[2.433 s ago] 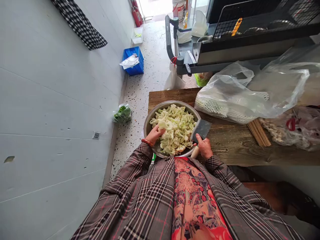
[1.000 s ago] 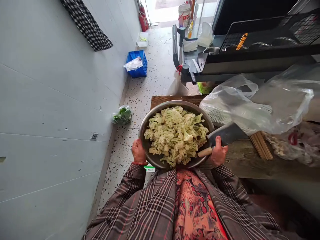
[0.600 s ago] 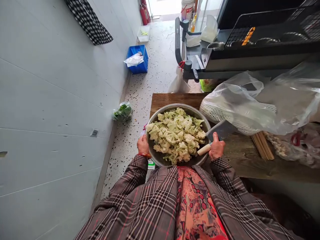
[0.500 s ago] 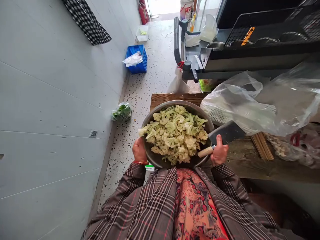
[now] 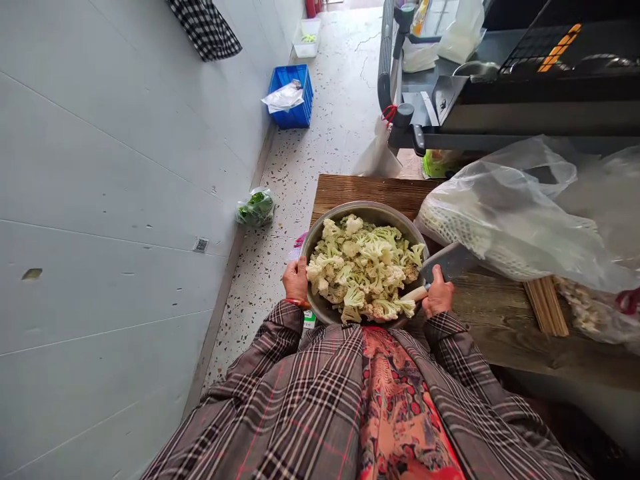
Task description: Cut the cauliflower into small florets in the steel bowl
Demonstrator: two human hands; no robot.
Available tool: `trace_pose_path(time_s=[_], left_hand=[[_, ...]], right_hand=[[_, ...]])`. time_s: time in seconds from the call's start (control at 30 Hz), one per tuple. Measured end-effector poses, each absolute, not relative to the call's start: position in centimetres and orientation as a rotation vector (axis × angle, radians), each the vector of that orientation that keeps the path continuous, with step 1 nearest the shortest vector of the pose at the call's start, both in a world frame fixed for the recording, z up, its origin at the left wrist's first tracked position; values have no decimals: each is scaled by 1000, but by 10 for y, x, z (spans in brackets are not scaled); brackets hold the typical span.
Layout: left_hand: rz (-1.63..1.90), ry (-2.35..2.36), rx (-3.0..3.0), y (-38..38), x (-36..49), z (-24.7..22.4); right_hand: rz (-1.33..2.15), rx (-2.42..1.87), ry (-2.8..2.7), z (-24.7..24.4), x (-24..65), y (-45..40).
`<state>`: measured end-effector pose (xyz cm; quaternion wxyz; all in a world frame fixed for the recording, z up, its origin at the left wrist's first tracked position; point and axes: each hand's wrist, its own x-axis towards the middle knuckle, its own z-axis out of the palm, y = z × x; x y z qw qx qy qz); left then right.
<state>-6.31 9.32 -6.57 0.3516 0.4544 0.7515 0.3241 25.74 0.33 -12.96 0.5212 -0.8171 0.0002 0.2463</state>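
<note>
A round metal basin [image 5: 371, 206] full of cut cauliflower florets [image 5: 363, 267] is in front of my body, over the near-left end of the wooden table. My left hand [image 5: 296, 281] is closed on its left rim, thumb on top. At the right rim, my right hand [image 5: 439, 293] grips a cleaver [image 5: 447, 261] together with the basin's edge. The cleaver's pale wooden handle points in over the florets. Its dark blade sticks out to the right, the far end overlapped by a clear plastic bag. The fingers under the basin are hidden.
The wooden table [image 5: 480, 310] carries a large clear plastic bag [image 5: 510, 213] and a bundle of sticks [image 5: 546, 307]. Behind is a metal cart [image 5: 415, 80] with a knife handle [image 5: 419, 140] jutting out. Bagged greens [image 5: 257, 207] and a blue crate [image 5: 291, 119] line the left wall.
The florets have shifted and turned over inside the basin, some now heaped toward its near edge. Both hands keep their hold. My view has swung slightly, so the surroundings sit differently.
</note>
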Motion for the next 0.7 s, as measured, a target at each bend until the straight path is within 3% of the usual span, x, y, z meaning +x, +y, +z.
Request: trace_pose_path(time_s=[0.17,0.5,0.7], left_hand=[[796,1918,1337,87,-60,-55],[572,2071,1302,98,-73,-103],[677,2098,1440,107,-74,-88]], right_hand=[[584,-1915,114,-128,257,4],[554,-1980,-49,-112,247,10],[536,-2031,-113,-116,245,6]])
